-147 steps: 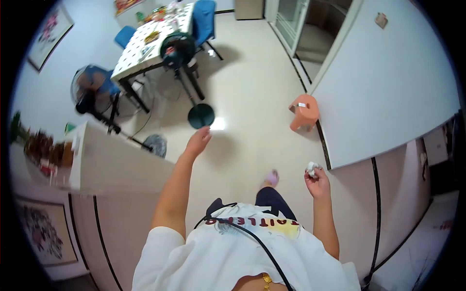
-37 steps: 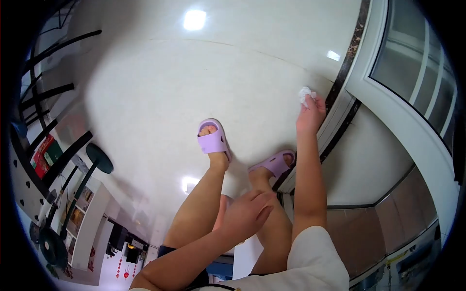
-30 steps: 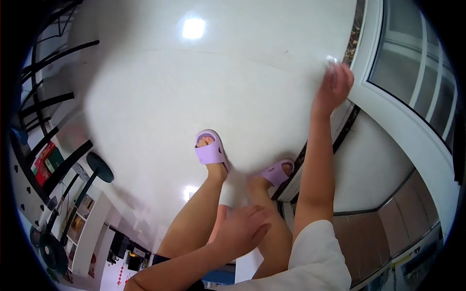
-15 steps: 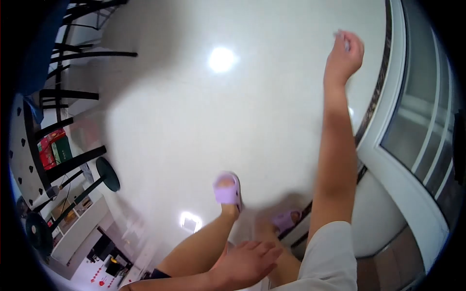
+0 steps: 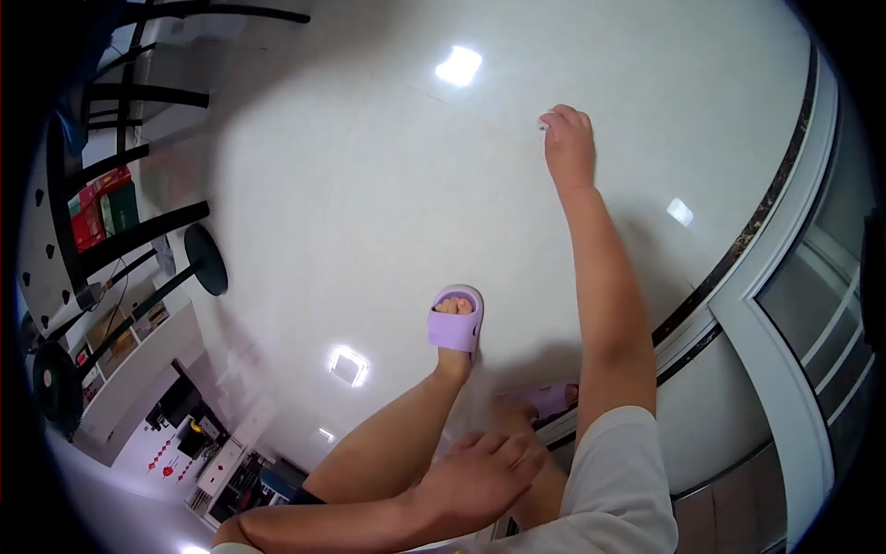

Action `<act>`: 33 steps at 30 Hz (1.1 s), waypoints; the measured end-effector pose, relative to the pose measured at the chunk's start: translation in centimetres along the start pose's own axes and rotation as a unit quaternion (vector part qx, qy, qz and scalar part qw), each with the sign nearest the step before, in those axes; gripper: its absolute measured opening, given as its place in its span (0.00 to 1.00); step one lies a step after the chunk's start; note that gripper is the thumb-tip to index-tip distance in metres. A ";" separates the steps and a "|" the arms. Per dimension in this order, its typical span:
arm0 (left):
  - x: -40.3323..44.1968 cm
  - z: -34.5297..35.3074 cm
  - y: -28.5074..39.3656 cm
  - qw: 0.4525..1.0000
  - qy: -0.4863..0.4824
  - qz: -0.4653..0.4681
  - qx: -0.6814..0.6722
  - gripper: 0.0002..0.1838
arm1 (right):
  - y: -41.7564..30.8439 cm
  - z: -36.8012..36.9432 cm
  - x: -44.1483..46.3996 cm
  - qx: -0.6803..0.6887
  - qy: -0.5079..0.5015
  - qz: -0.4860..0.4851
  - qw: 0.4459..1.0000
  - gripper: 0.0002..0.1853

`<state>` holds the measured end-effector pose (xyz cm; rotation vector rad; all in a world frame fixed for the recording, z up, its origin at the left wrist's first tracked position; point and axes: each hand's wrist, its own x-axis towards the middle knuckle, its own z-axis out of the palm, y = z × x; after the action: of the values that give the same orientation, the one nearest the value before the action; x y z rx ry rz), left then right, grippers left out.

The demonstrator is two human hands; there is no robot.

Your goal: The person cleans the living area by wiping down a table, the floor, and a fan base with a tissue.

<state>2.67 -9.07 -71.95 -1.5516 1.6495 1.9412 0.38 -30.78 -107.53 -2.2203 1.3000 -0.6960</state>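
Observation:
My right hand (image 5: 570,146) reaches out ahead over the pale glossy floor (image 5: 388,203). Its fingers are closed around a small whitish thing (image 5: 543,124), mostly hidden, whose kind I cannot make out. Close in front of my body is my left hand (image 5: 484,475), back upward, fingers loosely extended and a little apart. Nothing shows in it. Below, one foot in a lilac slipper (image 5: 450,329) stands on the floor. The other lilac slipper (image 5: 552,399) is beside the door track, partly blurred.
On the right a white-framed glass door (image 5: 729,305) stands along a dark floor strip (image 5: 771,203). Black chair legs (image 5: 148,95) stick out on the left, near a red and green box (image 5: 106,210) and a stand with a round dark base (image 5: 205,259). Shelves lie beyond.
My right hand has swung left and a little nearer, still closed. The view has shifted, so the door frame sits farther right. My left hand stays by my body.

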 end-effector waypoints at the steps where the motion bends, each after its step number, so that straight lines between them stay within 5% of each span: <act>1: -0.1 0.1 -0.1 1.000 0.002 0.002 -0.001 0.20 | -0.2 0.7 -1.3 0.001 -0.006 0.004 1.000 0.06; 12: -0.2 3.0 0.0 1.000 0.010 0.024 -0.001 0.19 | -7.4 1.6 -13.2 -0.014 -0.058 -0.145 0.988 0.08; 19: -0.5 6.0 -0.1 0.999 0.022 -0.008 0.029 0.15 | -3.4 -2.0 -17.5 -0.005 -0.179 -0.215 0.960 0.04; 25: -0.4 9.0 1.4 0.999 -0.003 0.023 0.028 0.19 | 0.3 -8.8 -19.5 -0.063 -0.197 0.012 0.978 0.04; 27: -0.5 9.6 1.7 0.998 0.005 0.049 0.037 0.20 | 0.6 -9.4 -18.1 0.019 -0.066 0.143 0.987 0.05; 30: -0.7 9.9 1.4 0.997 0.011 0.063 0.032 0.19 | 1.3 -9.0 -14.5 0.102 0.016 0.216 0.971 0.05; 33: -1.0 10.4 0.7 0.997 -0.030 0.034 0.055 0.19 | 1.2 -6.7 -11.2 0.115 0.041 0.157 0.980 0.04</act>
<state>-3.46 -0.63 -72.26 -1.4017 1.7743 1.8752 -9.38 -22.33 -105.28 -1.7698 1.4865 -0.7760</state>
